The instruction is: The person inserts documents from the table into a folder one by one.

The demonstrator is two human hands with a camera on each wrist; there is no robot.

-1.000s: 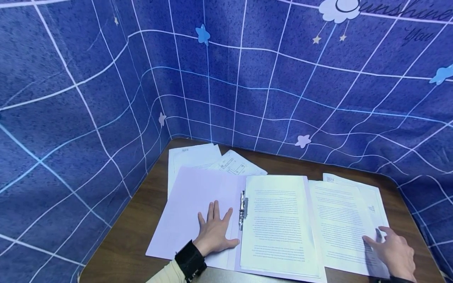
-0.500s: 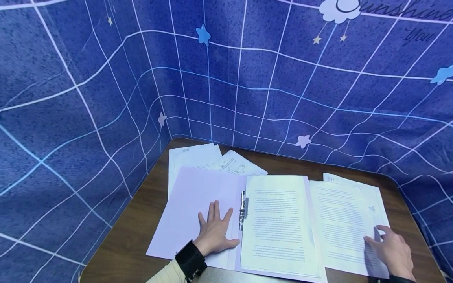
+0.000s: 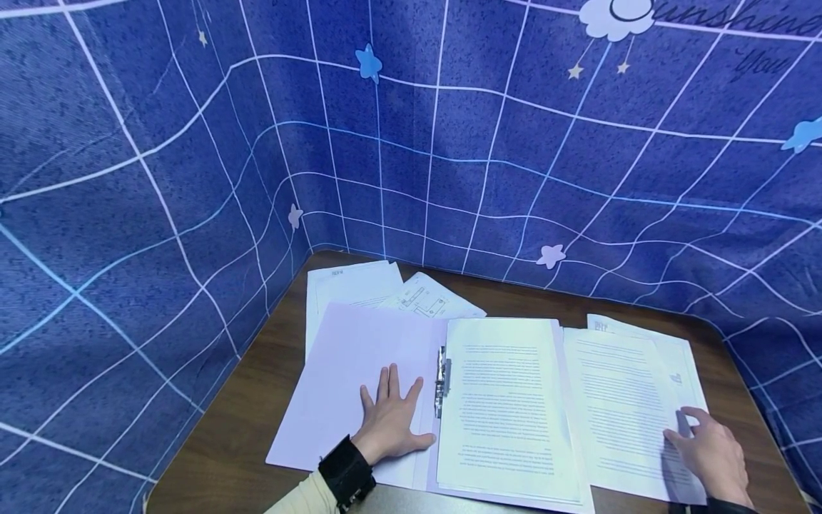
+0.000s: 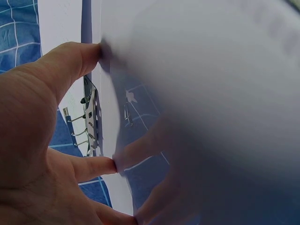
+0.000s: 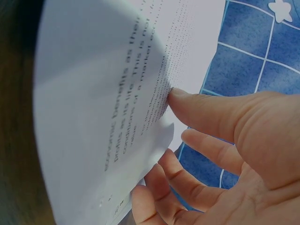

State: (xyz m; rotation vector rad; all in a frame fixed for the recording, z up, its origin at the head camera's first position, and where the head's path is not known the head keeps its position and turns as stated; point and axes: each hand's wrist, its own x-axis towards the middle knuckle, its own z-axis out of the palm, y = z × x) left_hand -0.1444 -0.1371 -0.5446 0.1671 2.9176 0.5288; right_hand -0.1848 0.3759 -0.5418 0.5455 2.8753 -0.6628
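Observation:
My left hand (image 3: 388, 425) lies flat, fingers spread, on the inside of the lilac folder's left cover (image 3: 347, 357). In the left wrist view its thumb and fingertips press the glossy cover, beside the metal clip (image 4: 91, 117). The folder lies open, and a stack of printed sheets (image 3: 504, 407) rests on its right side. At the right, my right hand (image 3: 713, 450) rests on a loose printed sheet (image 3: 616, 400). The right wrist view shows its thumb touching the printed face (image 5: 136, 93) and its other fingers loosely bent near the edge; no pinch shows.
Beneath that loose sheet another page (image 3: 681, 364) sticks out. Behind the folder lie more papers (image 3: 347, 278) and a page with line drawings (image 3: 433, 296). All of it is on a dark wooden table (image 3: 212, 442), bordered by a blue patterned curtain (image 3: 417, 143).
My right hand has shifted very slightly over the loose sheet. The left hand and the folder have stayed in place.

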